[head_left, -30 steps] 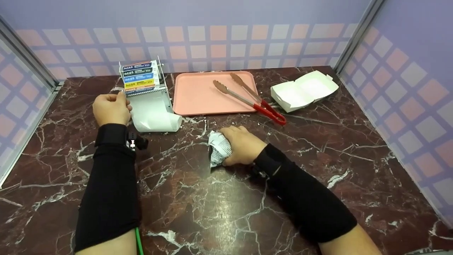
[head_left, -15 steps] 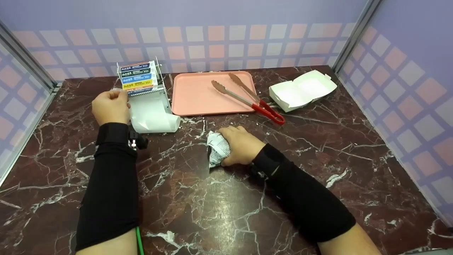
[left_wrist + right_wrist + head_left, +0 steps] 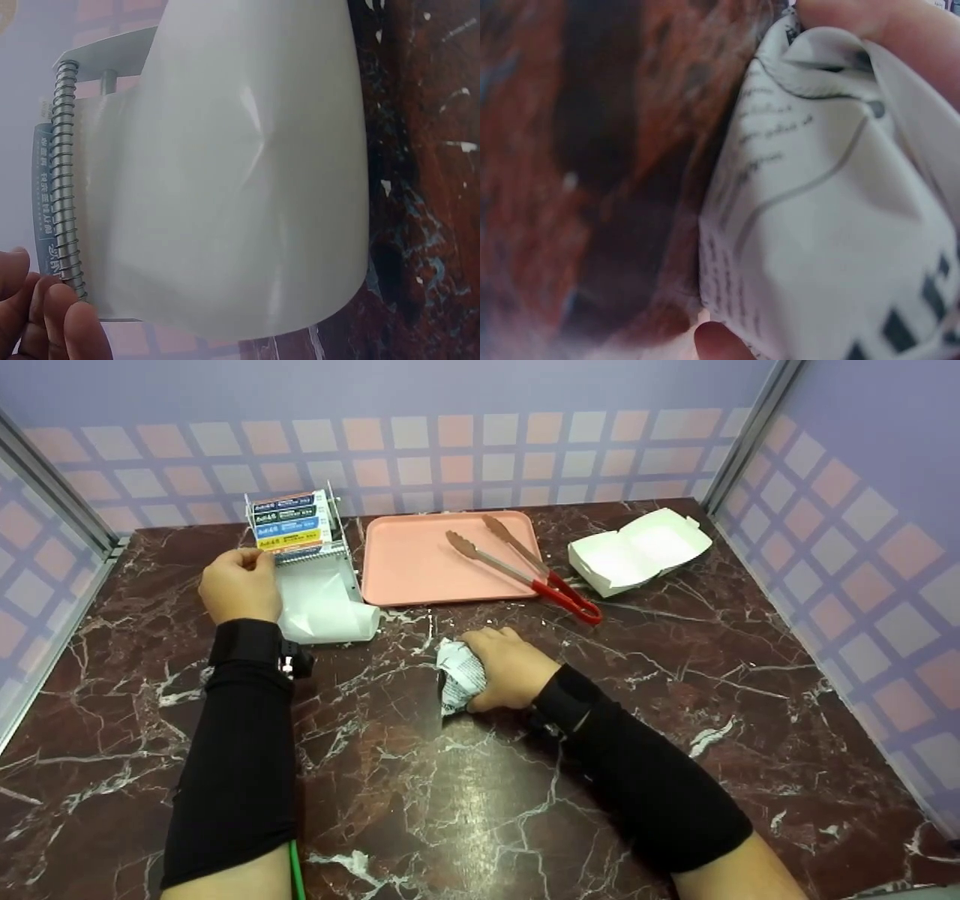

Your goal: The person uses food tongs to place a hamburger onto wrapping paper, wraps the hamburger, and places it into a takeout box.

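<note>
My left hand (image 3: 241, 585) is at the left end of the spring bar of a label dispenser (image 3: 345, 570). In the left wrist view its thumb and curled fingers (image 3: 86, 334) pinch the end of a blue label (image 3: 41, 187) beside the spring (image 3: 64, 165). White backing paper (image 3: 319, 611) hangs from the dispenser in a broad loop. My right hand (image 3: 514, 667) grips a parcel wrapped in newsprint-patterned paper (image 3: 461, 679) on the table. Folded creases and printed lettering of the wrapping paper (image 3: 817, 202) fill the right wrist view; its contents are hidden.
A pink tray (image 3: 405, 562) lies at the back, with red-handled tongs (image 3: 564, 596) resting across its right corner. To the right stands an open white takeaway box (image 3: 637, 551). Patterned panels (image 3: 450, 457) bound the dark marbled table (image 3: 360, 780).
My left hand has shifted slightly right along with its wrist, staying at the dispenser's bar. The right hand keeps its grip on the wrapped parcel; the whole view drifts slightly.
</note>
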{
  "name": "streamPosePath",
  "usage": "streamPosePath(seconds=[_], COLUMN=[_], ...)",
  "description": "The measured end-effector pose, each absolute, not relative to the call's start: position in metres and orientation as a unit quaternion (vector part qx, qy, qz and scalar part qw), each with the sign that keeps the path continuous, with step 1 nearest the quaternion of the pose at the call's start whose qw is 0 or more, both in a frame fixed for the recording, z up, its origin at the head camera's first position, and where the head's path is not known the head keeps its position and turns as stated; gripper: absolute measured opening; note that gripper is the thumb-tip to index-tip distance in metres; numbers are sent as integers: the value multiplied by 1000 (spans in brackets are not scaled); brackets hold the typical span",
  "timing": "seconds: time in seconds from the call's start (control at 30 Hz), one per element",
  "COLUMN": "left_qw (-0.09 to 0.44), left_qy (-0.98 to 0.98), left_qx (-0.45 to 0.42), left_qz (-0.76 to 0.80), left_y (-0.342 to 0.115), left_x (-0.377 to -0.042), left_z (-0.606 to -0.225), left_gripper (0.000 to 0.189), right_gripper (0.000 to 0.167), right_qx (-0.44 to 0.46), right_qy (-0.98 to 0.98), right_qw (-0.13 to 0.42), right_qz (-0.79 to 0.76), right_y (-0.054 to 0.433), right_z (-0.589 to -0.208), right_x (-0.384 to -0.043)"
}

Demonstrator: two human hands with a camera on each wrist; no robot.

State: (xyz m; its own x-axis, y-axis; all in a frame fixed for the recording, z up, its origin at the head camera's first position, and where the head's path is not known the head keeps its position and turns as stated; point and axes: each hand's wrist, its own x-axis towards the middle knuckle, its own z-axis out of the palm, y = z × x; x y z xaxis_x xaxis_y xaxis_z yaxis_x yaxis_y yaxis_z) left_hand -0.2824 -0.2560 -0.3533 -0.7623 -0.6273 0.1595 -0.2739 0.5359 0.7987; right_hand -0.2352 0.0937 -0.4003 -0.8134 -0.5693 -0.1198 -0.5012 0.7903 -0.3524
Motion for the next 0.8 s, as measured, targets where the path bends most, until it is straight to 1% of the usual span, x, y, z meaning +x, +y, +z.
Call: streamPosePath(seconds=[0.27, 0.43, 0.57, 0.8], left_qw=[242, 222, 212, 207], left_qy=[-850, -854, -871, -894], left_qx=[255, 259, 241, 216], left_qz=[-392, -393, -372, -333], left_y=[-251, -251, -253, -257], left_x=[-282, -281, -282, -286], left_z=[-353, -355, -356, -358], left_gripper=[34, 36, 38, 33], right_gripper=[106, 106, 105, 105], right_qx=[-286, -288, -291, -293], right_qy=[940, 939, 938, 938], right_qw=[109, 111, 110, 108], right_qz=[-154, -154, -155, -152], right_y=[94, 94, 94, 94], right_z=[-402, -401, -401, -400], right_x=[-236, -236, -236, -236])
